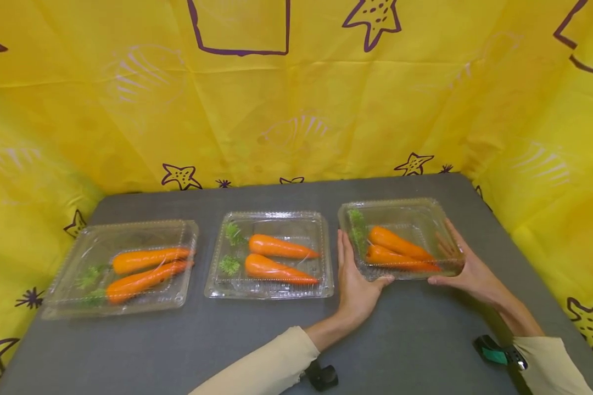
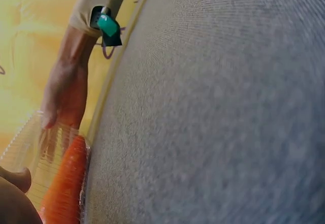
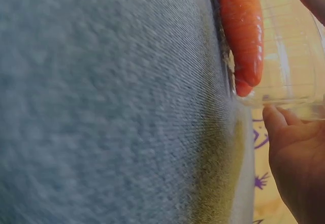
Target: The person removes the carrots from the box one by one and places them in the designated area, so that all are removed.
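Observation:
At the right of the table a lidded clear plastic container [image 1: 400, 208] is held between both hands. Two orange carrots [image 1: 397, 244] with green tops lie inside it, tips toward the right. My left hand [image 1: 356, 288] grips its left side, with the thumb at the front edge and fingers along the side. On the opposite side my right hand [image 1: 466, 269] holds it, thumb in front and fingers partly seen through the plastic. In the left wrist view the right hand [image 2: 66, 97] shows behind the container's ribbed wall. The right wrist view shows the carrot [image 3: 244, 36] close up.
A second clear container [image 1: 272, 219] with two carrots sits mid-table, just left of my left hand. Another container [image 1: 128, 233], also with two carrots, lies at the left, slightly angled. Yellow patterned cloth [image 1: 301, 99] surrounds the grey table [image 1: 217, 340] at the back and sides.

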### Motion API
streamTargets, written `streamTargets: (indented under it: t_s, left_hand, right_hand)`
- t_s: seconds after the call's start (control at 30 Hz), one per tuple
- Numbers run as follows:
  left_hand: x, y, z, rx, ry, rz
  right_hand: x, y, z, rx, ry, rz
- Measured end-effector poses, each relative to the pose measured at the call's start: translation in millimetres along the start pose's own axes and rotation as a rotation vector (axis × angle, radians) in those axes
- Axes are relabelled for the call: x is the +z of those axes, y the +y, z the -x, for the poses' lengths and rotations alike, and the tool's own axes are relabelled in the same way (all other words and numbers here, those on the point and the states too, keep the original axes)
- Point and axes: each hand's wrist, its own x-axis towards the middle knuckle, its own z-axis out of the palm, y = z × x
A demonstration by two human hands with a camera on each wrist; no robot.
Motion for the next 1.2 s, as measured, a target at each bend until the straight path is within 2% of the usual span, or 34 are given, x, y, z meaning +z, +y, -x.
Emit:
streamTargets:
  t_s: [0.37, 0.63, 0.83, 1.03, 1.2]
  left_hand:
    - [-0.3, -0.5, -1.0, 0.003, -0.042, 0.025]
    - [-2.2, -1.7, -1.9, 0.037, -0.067, 0.036]
    - [-3.7, -1.4, -3.3, 0.042, -0.063, 0.012]
    - [-5.4, -0.3, -5.1, 0.033, -0.042, 0.003]
    - [-8.3, -2.2, -5.6, 0.051, -0.06, -0.005]
  right_hand:
    - [1.1, 0.7, 0.7, -0.038, 0.008, -0.021]
    - [-0.3, -1.3, 2.2, -0.005, 0.013, 0.084]
    - [-0.5, -1.3, 1.1, -0.07, -0.018, 0.008]
    - [-1.8, -3.4, -0.5, -0.101, -0.095, -0.064]
    - [-2.0, -5.2, 0.9, -0.091, -0.098, -0.03]
